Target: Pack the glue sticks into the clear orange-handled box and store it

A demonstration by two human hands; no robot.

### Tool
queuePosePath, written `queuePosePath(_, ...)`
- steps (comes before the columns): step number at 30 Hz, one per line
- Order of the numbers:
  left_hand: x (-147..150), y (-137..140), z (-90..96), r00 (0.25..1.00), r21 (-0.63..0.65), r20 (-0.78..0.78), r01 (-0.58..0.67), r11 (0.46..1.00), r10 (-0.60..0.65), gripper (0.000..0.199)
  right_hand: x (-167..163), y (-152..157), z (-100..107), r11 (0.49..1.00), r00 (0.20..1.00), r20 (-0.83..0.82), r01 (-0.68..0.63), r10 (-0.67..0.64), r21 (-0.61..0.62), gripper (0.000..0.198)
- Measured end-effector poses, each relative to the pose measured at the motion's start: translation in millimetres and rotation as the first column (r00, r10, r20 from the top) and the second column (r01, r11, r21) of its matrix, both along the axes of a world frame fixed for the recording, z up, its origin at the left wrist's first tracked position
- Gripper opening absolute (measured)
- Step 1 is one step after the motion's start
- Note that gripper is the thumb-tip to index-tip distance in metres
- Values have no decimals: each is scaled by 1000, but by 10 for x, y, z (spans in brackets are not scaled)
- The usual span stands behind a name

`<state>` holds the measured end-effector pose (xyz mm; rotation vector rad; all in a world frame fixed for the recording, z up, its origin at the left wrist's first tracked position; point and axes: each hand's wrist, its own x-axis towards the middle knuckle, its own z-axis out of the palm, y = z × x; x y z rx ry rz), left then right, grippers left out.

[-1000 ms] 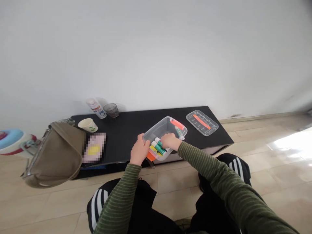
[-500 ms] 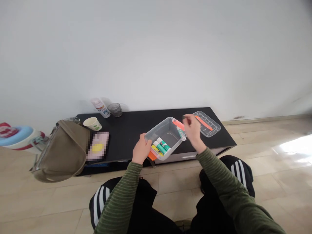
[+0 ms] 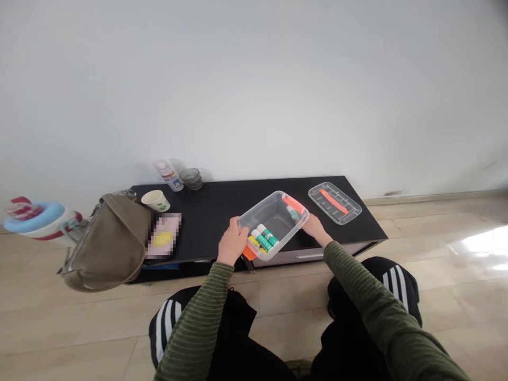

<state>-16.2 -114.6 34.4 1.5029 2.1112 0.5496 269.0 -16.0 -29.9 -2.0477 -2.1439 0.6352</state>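
A clear plastic storage box (image 3: 282, 233) with orange latches is tilted over the black cabinet top. My left hand (image 3: 233, 241) is closed on its left rim, thumb on top. Inside the box lie two green-and-white glue sticks (image 3: 265, 237) and a yellow item (image 3: 256, 244). A green-and-white tube (image 3: 293, 213) shows at the box's right end; I cannot tell whether it is inside or behind the clear wall. My right hand (image 3: 315, 228) is against or just beyond that right end, its fingers hidden by the box.
The box's clear lid (image 3: 335, 203) lies on the cabinet (image 3: 214, 211) at the right. Leftward are a paper cup (image 3: 155, 201), a glass (image 3: 191, 179), a spray can (image 3: 169, 175), a blurred pink item (image 3: 164, 235), a brown bag (image 3: 109, 238) and a tumbler (image 3: 45, 222).
My right hand has dropped from above the box's right latch to behind its right end. The left hand keeps its hold on the box, which has barely moved.
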Motion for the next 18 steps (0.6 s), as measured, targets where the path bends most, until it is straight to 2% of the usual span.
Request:
queuePosePath(7,-10,45,-29,999,13,27,18,1000,-19,48,75,26,110,997,993,-94,64,-68,-47,40)
queuePosePath(10,-5,84,-33,998,24,56,29,999,-30,50,237,34,208,986,970,-177,167,-168,-18,33)
queuePosePath(12,15,124,-32,995,43,86,40,998,-44,51,343,3,339,952,931,-266,285,-248,108,34)
queuePosePath(14,51,178,-35,990,73,126,56,996,-64,54,392,-73,530,888,902,-362,351,-235,297,38)
queuePosePath(16,98,244,-48,983,106,163,64,992,-81,58,349,-182,746,850,918,-377,291,-121,439,40)
queuePosePath(18,152,317,-74,978,129,191,59,990,-83,61,210,-288,930,880,964,-265,117,10,461,36)
